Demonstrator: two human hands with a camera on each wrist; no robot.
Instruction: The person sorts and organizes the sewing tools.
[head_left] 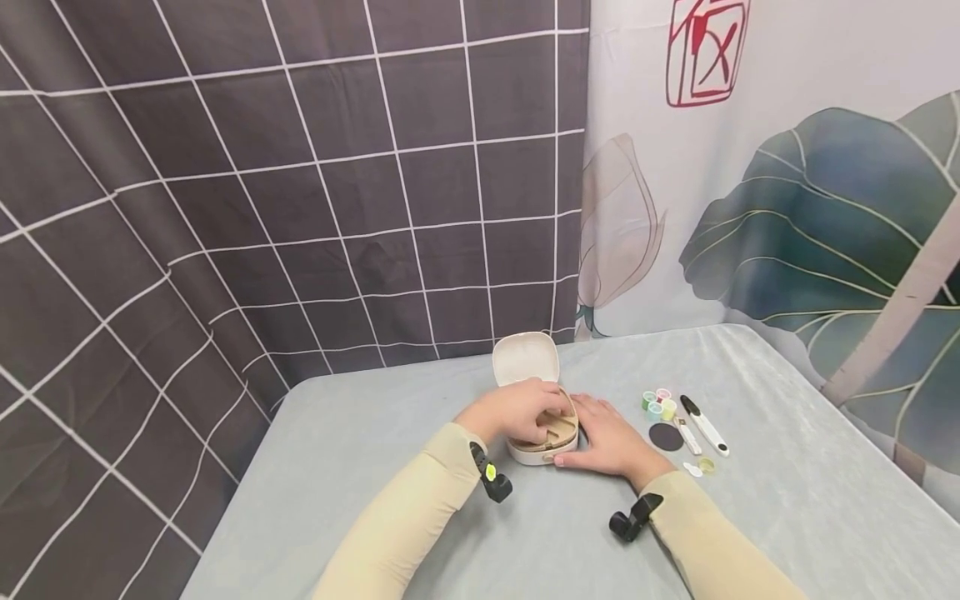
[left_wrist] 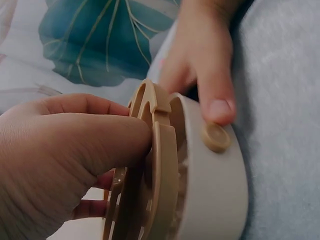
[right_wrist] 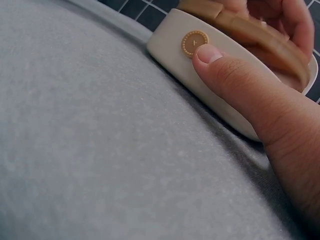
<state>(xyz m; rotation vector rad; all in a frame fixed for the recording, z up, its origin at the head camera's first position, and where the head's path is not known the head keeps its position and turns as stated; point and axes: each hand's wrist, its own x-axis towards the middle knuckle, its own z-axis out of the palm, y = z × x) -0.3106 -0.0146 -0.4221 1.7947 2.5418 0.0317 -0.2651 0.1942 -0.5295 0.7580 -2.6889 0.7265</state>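
A small white box [head_left: 531,457] stands on the table with its lid [head_left: 525,357] raised at the back. My left hand [head_left: 517,408] reaches over it and grips a tan slotted tray insert [left_wrist: 164,165], which sits tilted and partly out of the box in the left wrist view. Around the box's right side, my right hand [head_left: 609,440] holds it, thumb on the front wall beside a round tan button [right_wrist: 194,43]. The other fingers of that hand lie along the far side, mostly hidden. What lies under the insert is hard to make out.
Right of the box lie several small coloured spools [head_left: 655,411], a black disc [head_left: 666,437], a short white tool [head_left: 687,435] and a longer black-and-white tool [head_left: 705,425]. Nearer are a small white piece [head_left: 692,470] and a yellowish ring [head_left: 707,465]. A grey cloth covers the table [head_left: 360,467].
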